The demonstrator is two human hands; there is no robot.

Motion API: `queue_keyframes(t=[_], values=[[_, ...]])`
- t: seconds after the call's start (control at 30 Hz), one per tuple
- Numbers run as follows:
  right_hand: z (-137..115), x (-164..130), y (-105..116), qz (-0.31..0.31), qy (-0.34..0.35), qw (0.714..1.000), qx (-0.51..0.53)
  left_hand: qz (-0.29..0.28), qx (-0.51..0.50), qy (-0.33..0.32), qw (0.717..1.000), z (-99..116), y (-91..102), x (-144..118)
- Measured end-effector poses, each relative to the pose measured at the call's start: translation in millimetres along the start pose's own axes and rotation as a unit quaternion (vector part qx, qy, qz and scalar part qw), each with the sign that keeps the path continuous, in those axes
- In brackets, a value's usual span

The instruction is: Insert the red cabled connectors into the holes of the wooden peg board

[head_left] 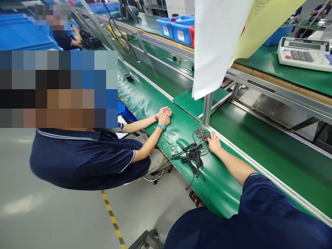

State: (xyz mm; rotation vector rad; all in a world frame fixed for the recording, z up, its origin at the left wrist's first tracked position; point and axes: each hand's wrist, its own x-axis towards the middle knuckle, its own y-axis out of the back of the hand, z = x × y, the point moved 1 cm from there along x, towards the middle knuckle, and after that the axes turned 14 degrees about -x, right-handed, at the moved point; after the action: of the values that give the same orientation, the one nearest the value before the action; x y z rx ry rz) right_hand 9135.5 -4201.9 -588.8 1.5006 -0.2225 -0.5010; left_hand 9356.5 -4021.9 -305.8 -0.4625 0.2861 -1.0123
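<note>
My left hand (pixel 214 142) lies on the green bench mat (pixel 181 131), arm stretched out from my dark blue sleeve. Its fingertips touch a small cluster of round red-and-black coil parts (pixel 201 133) close to an aluminium post. A tangle of black wires (pixel 193 155) runs from those parts toward the bench's near edge. Whether a part is pinched between the fingers I cannot tell; the hand looks flat and loose. My right hand is out of view.
A co-worker in a dark blue shirt sits to the left, both hands (pixel 164 116) folded on the mat. White and yellow sheets (pixel 218 45) hang over the post (pixel 207 109). Blue bins (pixel 178 29) and a weighing scale (pixel 304 52) stand behind; a yellow-striped floor line (pixel 112 218) runs below.
</note>
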Motion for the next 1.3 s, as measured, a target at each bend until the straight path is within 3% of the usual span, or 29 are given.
queue_keyframes(t=[0.13, 0.5, 0.8, 1.03, 1.13, 1.2, 1.27, 1.3], values=[[-6, 12, 4, -0.017, -0.009, 1.0, 0.005, -0.006, -0.002, 0.005, 1.0, 4, -2.1, -2], [-31, 37, 17, -0.033, 0.004, 0.999, 0.01, 0.007, -0.067, 0.056, 0.996, 32, -11.5, -38], [-27, 51, 23, -0.043, -0.014, 0.998, 0.032, 0.008, -0.077, 0.052, 0.996, 40, -12.8, -54], [-44, 53, 43, -0.015, 0.047, 0.995, 0.085, 0.009, -0.073, 0.052, 0.996, 40, -18.9, -55], [-73, 18, 52, 0.035, 0.04, 0.992, 0.112, 0.004, -0.074, 0.051, 0.996, 41, -20.8, -55], [-106, -32, 45, 0.057, 0.072, 0.987, 0.132, 0.003, -0.078, 0.048, 0.996, 41, -20.3, -56], [-145, -99, 20, 0.058, 0.157, 0.973, 0.156, 0.006, -0.083, 0.045, 0.996, 42, -18.6, -57], [-163, -135, 4, 0.059, 0.24, 0.948, 0.198, 0.007, -0.085, 0.044, 0.995, 42, -17.8, -58]])
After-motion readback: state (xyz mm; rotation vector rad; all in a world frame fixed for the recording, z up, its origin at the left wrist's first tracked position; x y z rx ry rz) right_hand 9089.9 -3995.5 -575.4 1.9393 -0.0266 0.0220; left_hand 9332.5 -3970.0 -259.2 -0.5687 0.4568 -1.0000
